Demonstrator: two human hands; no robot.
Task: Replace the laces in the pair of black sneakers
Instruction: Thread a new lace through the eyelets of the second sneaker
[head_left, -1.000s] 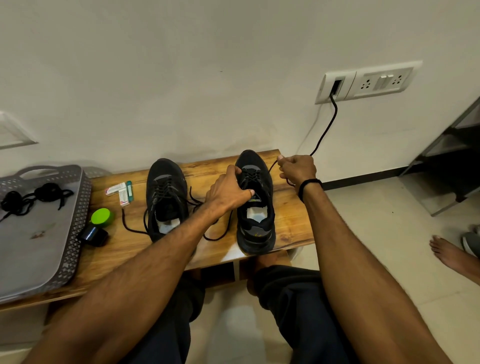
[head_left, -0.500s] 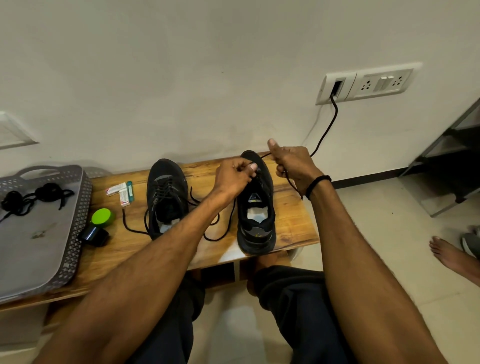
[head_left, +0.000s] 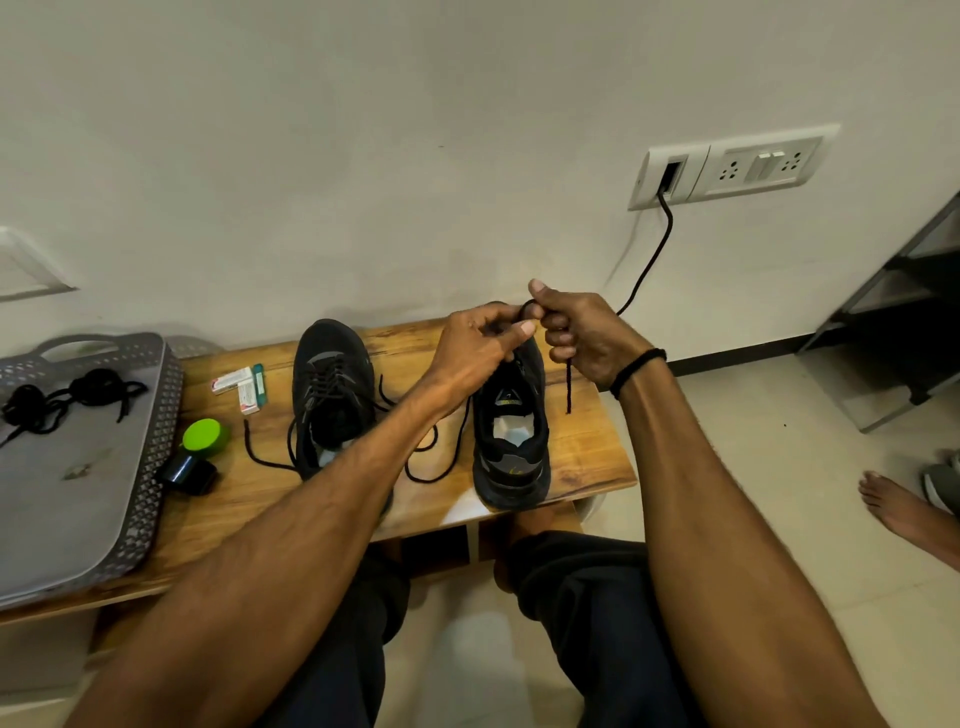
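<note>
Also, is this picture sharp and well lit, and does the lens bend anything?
Head view: light soft and even, no glare, faint shadows on the wall. Head view: the wide lens makes the socket plate and the shelf lean. Head view: lace end sharp against the bench, but lost against the black sneaker.

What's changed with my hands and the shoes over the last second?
The left hand lifted off the right shoe and rose to meet the right hand; both now pinch the lace above its toe, the end dangling from the right hand. The left shoe and tray stayed put.
</note>
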